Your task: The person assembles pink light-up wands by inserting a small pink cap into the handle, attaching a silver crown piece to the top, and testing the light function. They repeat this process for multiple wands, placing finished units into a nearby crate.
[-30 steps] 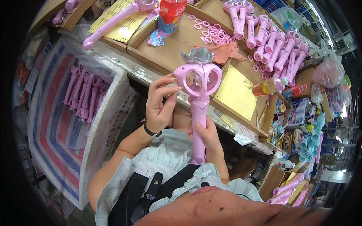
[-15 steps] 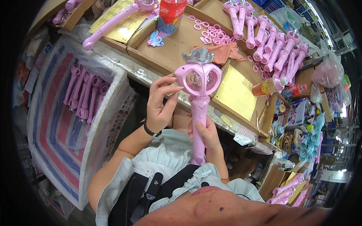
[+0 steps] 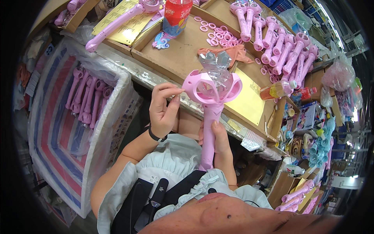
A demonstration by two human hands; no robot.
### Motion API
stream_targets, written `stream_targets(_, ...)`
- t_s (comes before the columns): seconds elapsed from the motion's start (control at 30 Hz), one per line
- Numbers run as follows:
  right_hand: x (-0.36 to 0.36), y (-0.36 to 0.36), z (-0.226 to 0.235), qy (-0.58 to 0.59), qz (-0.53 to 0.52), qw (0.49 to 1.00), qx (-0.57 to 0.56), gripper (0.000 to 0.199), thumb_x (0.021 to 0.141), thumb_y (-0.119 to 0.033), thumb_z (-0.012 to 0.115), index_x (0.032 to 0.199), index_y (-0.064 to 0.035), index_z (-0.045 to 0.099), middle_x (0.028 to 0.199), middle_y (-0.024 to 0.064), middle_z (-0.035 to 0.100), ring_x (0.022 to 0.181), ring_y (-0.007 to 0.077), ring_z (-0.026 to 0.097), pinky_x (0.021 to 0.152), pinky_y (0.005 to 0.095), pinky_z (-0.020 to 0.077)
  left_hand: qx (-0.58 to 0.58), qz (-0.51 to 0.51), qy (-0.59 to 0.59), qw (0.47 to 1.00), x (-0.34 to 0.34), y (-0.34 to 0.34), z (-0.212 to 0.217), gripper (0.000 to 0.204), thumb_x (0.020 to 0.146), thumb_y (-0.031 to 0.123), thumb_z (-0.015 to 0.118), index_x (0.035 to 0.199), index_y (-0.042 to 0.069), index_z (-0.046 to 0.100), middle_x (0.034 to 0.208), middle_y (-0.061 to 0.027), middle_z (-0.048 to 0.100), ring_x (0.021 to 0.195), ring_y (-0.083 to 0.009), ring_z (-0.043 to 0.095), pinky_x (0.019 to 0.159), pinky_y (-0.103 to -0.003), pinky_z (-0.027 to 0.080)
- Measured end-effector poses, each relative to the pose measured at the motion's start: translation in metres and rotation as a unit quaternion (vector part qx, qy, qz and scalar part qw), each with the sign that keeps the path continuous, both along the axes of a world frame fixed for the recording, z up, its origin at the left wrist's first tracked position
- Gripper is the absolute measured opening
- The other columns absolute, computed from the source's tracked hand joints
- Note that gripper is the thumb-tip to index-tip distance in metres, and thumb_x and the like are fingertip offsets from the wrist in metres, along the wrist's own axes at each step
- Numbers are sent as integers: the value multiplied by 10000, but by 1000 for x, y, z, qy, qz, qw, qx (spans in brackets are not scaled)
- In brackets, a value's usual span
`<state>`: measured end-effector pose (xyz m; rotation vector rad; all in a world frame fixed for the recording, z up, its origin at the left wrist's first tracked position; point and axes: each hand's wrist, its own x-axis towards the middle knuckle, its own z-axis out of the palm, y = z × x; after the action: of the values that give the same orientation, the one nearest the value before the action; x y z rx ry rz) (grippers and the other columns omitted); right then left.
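Observation:
A pink toy wand [image 3: 208,134] stands nearly upright in front of me, its lower end against my clothes. My right hand [image 3: 219,140] is closed around its handle. At the head, pink petal-like arms [image 3: 191,86] are spread around a clear globe [image 3: 215,82], topped by a silver crown [image 3: 215,59]. My left hand [image 3: 163,107] is beside the head, fingers bent but apart, with fingertips at the left petal's edge; they do not wrap round it.
A cardboard tray [image 3: 171,58] on the bench holds pink rings [image 3: 224,36], an orange cloth [image 3: 233,52] and a yellow sheet [image 3: 245,97]. Several pink wands [image 3: 288,48] lie at the far right. A red-labelled bottle [image 3: 177,17] stands behind. More wands [image 3: 87,95] lie in a plastic-lined striped container [image 3: 58,152] at left.
The wand's head has opened: its pink arms have spread outward, baring the clear globe, and the crown sits higher. The wand has turned and tilted slightly right. My left hand has shifted slightly left.

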<state>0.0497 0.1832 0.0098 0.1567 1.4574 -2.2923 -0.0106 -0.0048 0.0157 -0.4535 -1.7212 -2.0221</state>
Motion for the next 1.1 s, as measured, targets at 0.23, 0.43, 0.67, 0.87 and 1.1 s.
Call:
stream_targets(0.23, 0, 2, -1, 5, 4, 1000, -5, 468, 905, -437, 484, 996, 22, 507, 703, 116, 571, 554, 175, 564, 512, 279, 481, 54, -74, 19, 996, 5, 0, -3, 193, 847, -73, 484, 1010, -9, 563, 902, -78, 537, 766, -132, 509, 725, -226, 412)
stream_targets(0.43, 0, 2, -2, 18, 10, 1000, -4, 473, 914, -435, 476, 1021, 26, 499, 709, 114, 573, 557, 170, 568, 509, 268, 478, 47, -158, -3, 986, 6, -1, 0, 204, 841, -69, 478, 1023, -17, 554, 979, -116, 567, 848, -158, 558, 766, -248, 436)
stream_targets(0.67, 2, 4, -7, 13, -16, 1000, -9, 510, 916, -467, 460, 1027, 29, 497, 710, 111, 575, 549, 166, 569, 510, 259, 483, -108, -117, 49, 986, 1, 4, 12, 299, 792, -67, 507, 1083, -12, 546, 1161, -173, 561, 1111, -288, 531, 944, -350, 400)
stream_targets(0.87, 2, 3, -8, 16, -11, 1000, -17, 525, 913, -483, 460, 1023, 28, 502, 706, 112, 577, 543, 164, 570, 502, 256, 479, -49, -107, 25, 993, 0, 1, 6, 227, 829, -55, 498, 1042, -16, 566, 1078, -140, 588, 1002, -219, 559, 872, -307, 426)
stream_targets(1.1, 1, -3, -3, -11, -39, 999, 33, 604, 839, -576, 509, 957, 17, 518, 639, 102, 567, 470, 144, 544, 439, 227, 444, 48, -153, -64, 985, 9, -3, 0, 205, 882, -27, 475, 1076, -19, 542, 1036, -104, 574, 987, -152, 534, 873, -284, 415)
